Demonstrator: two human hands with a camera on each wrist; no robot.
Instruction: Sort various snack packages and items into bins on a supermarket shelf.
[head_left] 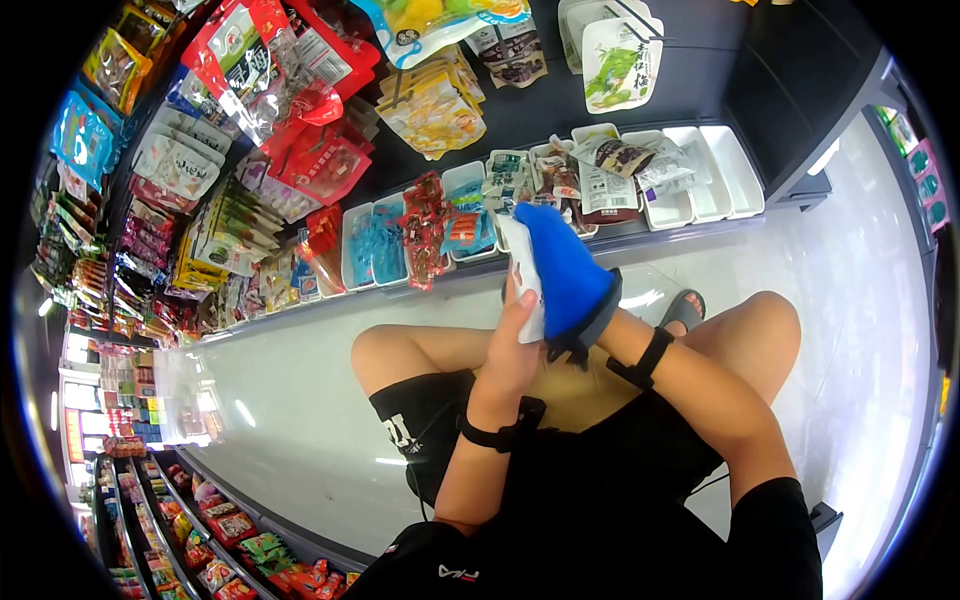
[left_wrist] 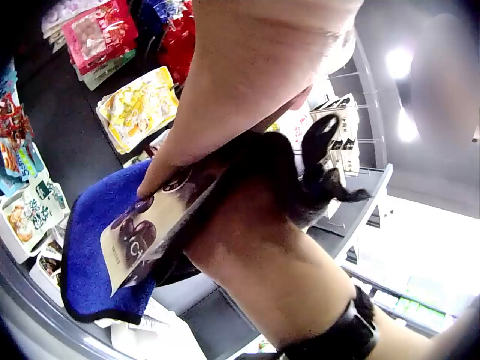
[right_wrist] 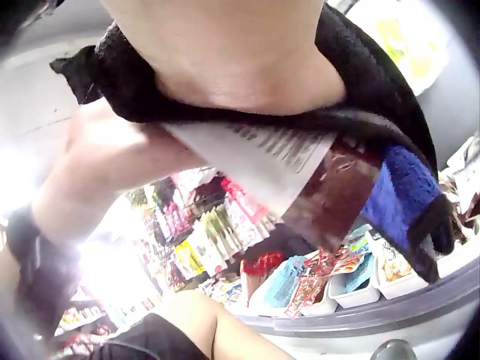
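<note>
My left hand (head_left: 512,345) grips a snack pouch (head_left: 527,280), which stands nearly upright over my lap. In the left wrist view its pale front (left_wrist: 139,240) shows dark round fruit. The right wrist view shows its back, with a white printed label (right_wrist: 259,161) and a brownish-red end. My right hand (head_left: 572,275) is inside a blue mitt (left_wrist: 94,232) with black edging, which lies against the pouch's other side. The mitt hides those fingers, so I cannot tell how they are bent.
Ahead, a dark shelf holds white bins (head_left: 735,175) and several loose packets (head_left: 610,185). Hanging snack bags (head_left: 435,105) fill the rack above and to the left. Another shelf of snacks (head_left: 235,525) stands at the lower left. The pale floor (head_left: 270,390) shows around my crossed legs.
</note>
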